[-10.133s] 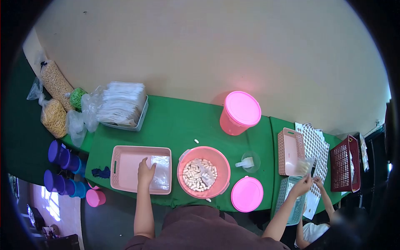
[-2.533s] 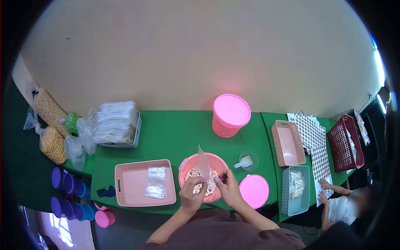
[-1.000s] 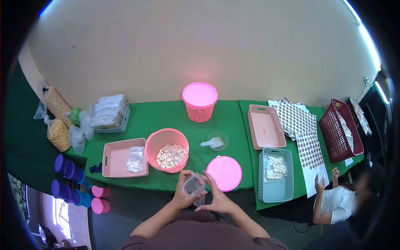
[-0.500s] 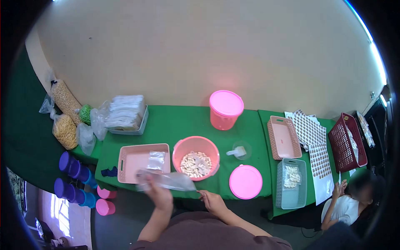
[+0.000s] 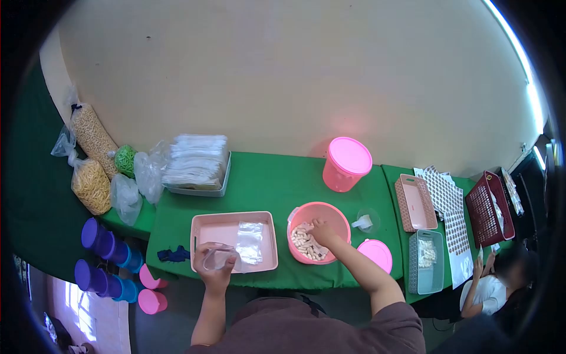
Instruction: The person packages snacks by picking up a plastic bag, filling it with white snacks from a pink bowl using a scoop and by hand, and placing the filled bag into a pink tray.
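Note:
My left hand (image 5: 216, 271) is wrapped round a clear plastic bag (image 5: 221, 258), whose mouth looks spread open, at the front left of a pink tray (image 5: 200, 220). Flat clear bags (image 5: 250, 242) lie in that tray. My right hand (image 5: 322, 231) reaches into a round pink tub (image 5: 339, 217) and touches the pale, finger-length snack pieces (image 5: 306, 243) there. Its fingers point down among the pieces; whether they grip any is hidden.
A lidded pink bucket (image 5: 348, 165), a clear scoop dish (image 5: 366, 220) and a pink lid (image 5: 376, 255) are beside the tub. Stacked packets (image 5: 194, 160) stand behind the tray. At the far right a person (image 5: 483, 286) sits near baskets.
My right hand has moved from the table's front edge into the tub. The bag in my left hand, stretched out sideways before, is now bunched upright with its mouth spread.

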Demonstrator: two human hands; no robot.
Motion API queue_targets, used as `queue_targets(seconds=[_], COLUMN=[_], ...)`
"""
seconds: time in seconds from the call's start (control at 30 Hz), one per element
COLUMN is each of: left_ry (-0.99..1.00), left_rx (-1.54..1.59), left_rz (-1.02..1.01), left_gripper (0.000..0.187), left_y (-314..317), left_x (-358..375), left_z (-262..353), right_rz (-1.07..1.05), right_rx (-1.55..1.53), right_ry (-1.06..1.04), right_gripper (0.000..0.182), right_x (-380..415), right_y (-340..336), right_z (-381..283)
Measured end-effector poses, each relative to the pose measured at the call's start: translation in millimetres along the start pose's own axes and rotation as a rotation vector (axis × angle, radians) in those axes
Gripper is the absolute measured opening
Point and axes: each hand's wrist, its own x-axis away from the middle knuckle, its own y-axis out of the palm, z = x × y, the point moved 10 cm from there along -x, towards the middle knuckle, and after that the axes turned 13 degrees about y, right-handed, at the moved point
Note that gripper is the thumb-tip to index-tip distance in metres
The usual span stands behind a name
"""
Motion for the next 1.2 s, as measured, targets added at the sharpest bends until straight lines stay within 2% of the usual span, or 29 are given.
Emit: queue_targets(seconds=[0.03,0.1,0.2,0.3,0.33,0.47,0.53,0.57,0.63,0.67,0.73,0.77,0.83,0.9,0.93,1.03,1.2], left_ry=[0.002,0.02,-0.035,-0.054,-0.058,-0.122,-0.182,-0.179,-0.198,-0.269,-0.312,-0.353,-0.327,-0.451,-0.442,-0.453,-0.352], left_rx=[0.004,-0.075,-0.134,-0.179,-0.207,-0.172,-0.14,-0.144,-0.172,-0.131,-0.152,-0.166,-0.148,-0.184,-0.191,-0.171,-0.206], left_rz=[-0.002,-0.057,-0.005,-0.007,-0.043,-0.078,-0.118,-0.116,-0.24,-0.253,-0.311,-0.358,-0.419,-0.607,-0.629,-0.616,-0.517], left_gripper=[0.051,0.049,0.045,0.043,0.042,0.04,0.043,0.043,0.04,0.038,0.038,0.039,0.04,0.043,0.044,0.045,0.046], left_y=[-7.1,-15.2,-31.9,-42.1,-40.6,-26.3,-13.1,-7.5,15.4,22.0,39.4,50.6,73.4,101.0,106.8,115.0,119.9], left_x=[-4.7,-11.1,-8.8,-5.7,-3.4,-1.3,3.1,0.9,0.2,4.9,12.5,20.0,39.1,67.7,72.9,75.3,41.8], left_z=[-2.2,-1.7,-9.6,-18.4,-21.0,-25.4,-31.6,-27.7,-19.3,-25.3,-36.6,-48.5,-69.0,-89.7,-94.2,-97.6,-78.8], right_rz=[0.002,0.04,0.074,0.061,0.175,0.113,-0.101,-0.097,-0.166,-0.17,-0.211,-0.21,-0.591,-0.589,-0.591,-0.569,-0.469], right_rx=[0.001,0.315,0.481,0.457,0.306,0.37,0.216,0.215,-0.147,-0.151,-0.019,-0.023,-0.241,-0.307,-0.374,-0.449,-0.621], right_ry=[0.004,-0.106,-0.236,-0.286,-0.264,-0.148,-0.001,-0.005,-0.141,-0.145,-0.357,-0.354,-0.228,-0.231,-0.237,-0.228,-0.236], right_gripper=[0.027,0.025,0.019,0.014,0.011,0.018,0.024,0.024,0.027,0.027,0.031,0.031,0.029,0.029,0.029,0.03,0.029], right_x=[-4.3,-6.7,3.3,8.4,10.9,-8.7,-28.5,-29.2,-16.3,-10.5,11.0,13.2,21.9,21.5,22.6,39.1,62.2], right_y=[1.8,10.8,-13.2,-36.1,-57.9,-49.5,-5.7,3.4,14.5,23.5,46.9,51.7,81.6,76.1,71.0,26.1,-14.4], right_z=[1.5,-6.1,-13.0,-7.5,-5.5,6.6,21.3,22.3,5.5,2.5,-24.5,-28.4,-31.5,-34.0,-37.0,-35.2,-28.5])
